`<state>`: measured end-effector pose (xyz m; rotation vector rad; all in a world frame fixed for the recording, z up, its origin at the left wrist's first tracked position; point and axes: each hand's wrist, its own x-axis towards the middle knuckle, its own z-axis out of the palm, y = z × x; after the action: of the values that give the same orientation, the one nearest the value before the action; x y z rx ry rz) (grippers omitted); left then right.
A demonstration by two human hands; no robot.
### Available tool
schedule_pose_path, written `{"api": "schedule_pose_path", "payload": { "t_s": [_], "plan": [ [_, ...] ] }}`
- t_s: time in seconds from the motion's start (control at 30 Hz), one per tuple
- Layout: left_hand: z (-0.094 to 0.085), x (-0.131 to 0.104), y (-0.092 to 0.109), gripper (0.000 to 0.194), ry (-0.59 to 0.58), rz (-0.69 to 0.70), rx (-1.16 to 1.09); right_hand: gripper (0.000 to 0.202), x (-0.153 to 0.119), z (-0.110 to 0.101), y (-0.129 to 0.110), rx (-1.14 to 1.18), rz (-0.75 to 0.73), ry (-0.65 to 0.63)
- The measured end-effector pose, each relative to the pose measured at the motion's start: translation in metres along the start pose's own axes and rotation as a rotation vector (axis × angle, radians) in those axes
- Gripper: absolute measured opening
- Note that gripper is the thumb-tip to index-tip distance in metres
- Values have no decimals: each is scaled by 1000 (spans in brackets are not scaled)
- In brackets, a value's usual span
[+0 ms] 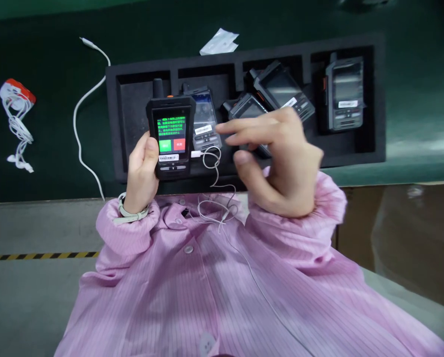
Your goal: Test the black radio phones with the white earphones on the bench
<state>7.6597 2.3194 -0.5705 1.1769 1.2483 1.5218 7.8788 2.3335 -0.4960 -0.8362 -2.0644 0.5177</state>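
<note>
My left hand [143,166] is wrapped round a black handheld radio [172,131] with a stubby antenna, held upright above the tray's left side. Its lit screen shows green text with a green and a red button. A white plug [196,154] sits at the radio's right side, its thin cable looping down over the pink clothing. To the right, my right hand [277,163] hovers over the tray with thumb and fingers apart, holding nothing. Just beyond its fingertips lies a second device [204,119] with a dark blue screen.
The black compartment tray [240,57] also holds a tilted device [283,89], one partly under my right hand, and another at the far right [346,93]. A clear plastic bag [219,41], a white cable [81,141] and bundled white cords [19,124] lie on the green table [54,59].
</note>
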Motion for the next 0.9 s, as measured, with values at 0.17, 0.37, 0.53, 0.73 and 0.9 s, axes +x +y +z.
{"api": "schedule_pose_path", "payload": {
  "t_s": [0.17,0.37,0.53,0.73,0.9],
  "plan": [
    [6,4,2,39,24,0,-101,18,-49,-49,8,60,250,-186],
    [10,5,6,44,25,5,-89,39,-95,-47,31,119,274,-643],
    [10,5,7,47,22,-6,-80,20,-99,-21,37,215,254,-612],
    [10,5,7,47,38,6,-96,9,-81,-24,18,313,101,-477],
    [10,4,8,41,22,-18,-94,5,-64,-27,-2,373,-1,-339]
  ]
}}
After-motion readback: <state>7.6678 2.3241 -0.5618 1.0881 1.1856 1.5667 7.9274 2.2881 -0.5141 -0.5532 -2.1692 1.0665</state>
